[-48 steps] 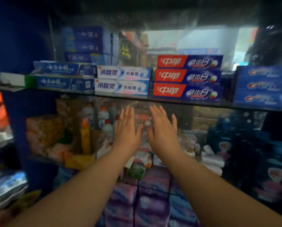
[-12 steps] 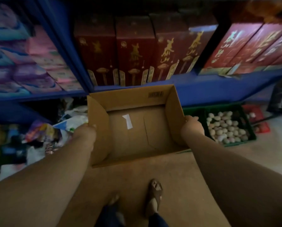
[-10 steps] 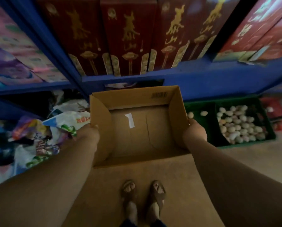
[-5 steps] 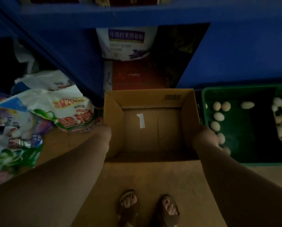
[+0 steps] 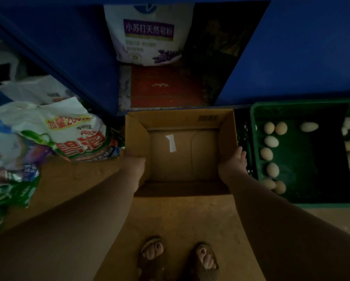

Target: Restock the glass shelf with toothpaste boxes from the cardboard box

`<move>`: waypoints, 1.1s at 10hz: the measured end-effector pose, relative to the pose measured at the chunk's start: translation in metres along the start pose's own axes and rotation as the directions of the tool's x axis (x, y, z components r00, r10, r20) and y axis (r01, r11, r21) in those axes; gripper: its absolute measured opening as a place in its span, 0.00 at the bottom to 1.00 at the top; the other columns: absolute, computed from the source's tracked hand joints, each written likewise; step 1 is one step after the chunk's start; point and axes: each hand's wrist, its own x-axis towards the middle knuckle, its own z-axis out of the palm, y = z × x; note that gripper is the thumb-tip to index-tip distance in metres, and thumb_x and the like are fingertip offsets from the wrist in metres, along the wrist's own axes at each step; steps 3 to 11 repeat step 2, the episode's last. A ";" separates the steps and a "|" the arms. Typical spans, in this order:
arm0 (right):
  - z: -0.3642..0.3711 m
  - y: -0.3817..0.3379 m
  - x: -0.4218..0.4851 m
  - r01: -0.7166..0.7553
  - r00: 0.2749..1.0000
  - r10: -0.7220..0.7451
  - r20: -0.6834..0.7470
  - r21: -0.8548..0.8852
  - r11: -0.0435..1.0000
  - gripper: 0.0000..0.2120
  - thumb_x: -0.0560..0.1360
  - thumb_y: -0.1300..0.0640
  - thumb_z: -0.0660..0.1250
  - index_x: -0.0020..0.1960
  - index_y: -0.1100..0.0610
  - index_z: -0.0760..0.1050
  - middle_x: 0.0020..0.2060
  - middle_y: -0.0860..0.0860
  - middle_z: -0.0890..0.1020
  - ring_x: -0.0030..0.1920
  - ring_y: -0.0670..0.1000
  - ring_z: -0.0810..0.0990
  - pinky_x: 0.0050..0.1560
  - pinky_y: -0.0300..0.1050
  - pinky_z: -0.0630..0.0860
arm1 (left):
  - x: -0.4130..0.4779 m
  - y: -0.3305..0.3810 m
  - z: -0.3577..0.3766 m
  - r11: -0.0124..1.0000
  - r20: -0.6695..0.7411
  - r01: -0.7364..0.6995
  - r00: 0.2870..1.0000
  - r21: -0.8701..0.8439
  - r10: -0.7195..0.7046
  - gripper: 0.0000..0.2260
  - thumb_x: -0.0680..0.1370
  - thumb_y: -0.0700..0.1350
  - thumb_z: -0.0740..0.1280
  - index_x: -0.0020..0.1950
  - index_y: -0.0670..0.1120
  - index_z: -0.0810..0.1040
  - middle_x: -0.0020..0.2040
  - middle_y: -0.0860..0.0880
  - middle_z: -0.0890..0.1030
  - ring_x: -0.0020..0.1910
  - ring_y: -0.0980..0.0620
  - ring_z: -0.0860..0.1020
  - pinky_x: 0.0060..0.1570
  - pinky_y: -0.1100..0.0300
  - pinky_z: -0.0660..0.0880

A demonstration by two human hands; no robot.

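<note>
An open cardboard box (image 5: 182, 120) sits low over the brown floor, right in front of the blue shelving. Its inside holds no toothpaste boxes, only a strip of white tape on the bottom. My left hand (image 5: 132, 162) grips the box's left wall, fingers hidden behind the cardboard. My right hand (image 5: 234, 164) holds the right wall with fingers curled down its outer side. The glass shelf and the toothpaste boxes are out of view.
A green crate (image 5: 253, 138) with several eggs stands to the right of the box. Detergent bags (image 5: 54, 128) lie in a heap at the left. A white powder bag (image 5: 147, 35) stands under the blue shelf frame (image 5: 291, 53). My sandalled feet (image 5: 178, 258) are at the bottom.
My hands left the glass shelf and took the empty box by its sides. Over the last second the box has come down to floor level, and the view has tilted downward.
</note>
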 end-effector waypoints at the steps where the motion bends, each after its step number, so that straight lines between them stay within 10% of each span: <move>1: -0.012 -0.019 -0.020 0.069 0.996 -0.068 0.057 -0.029 0.997 0.39 0.77 0.65 0.58 0.79 0.55 0.38 0.78 0.52 0.42 0.78 0.54 0.43 0.76 0.58 0.49 | -0.017 0.020 -0.011 0.999 0.042 -0.038 0.998 0.014 0.038 0.28 0.82 0.45 0.58 0.79 0.49 0.49 0.79 0.50 0.47 0.77 0.44 0.55 0.74 0.48 0.58; 11: -0.031 -0.044 -0.048 0.144 0.983 -0.146 0.109 0.025 0.989 0.36 0.78 0.64 0.56 0.79 0.53 0.39 0.78 0.50 0.42 0.78 0.53 0.44 0.76 0.56 0.51 | -0.039 0.040 -0.028 0.996 0.108 -0.034 0.993 -0.077 0.042 0.30 0.81 0.47 0.59 0.79 0.49 0.48 0.79 0.50 0.50 0.75 0.44 0.58 0.71 0.50 0.61</move>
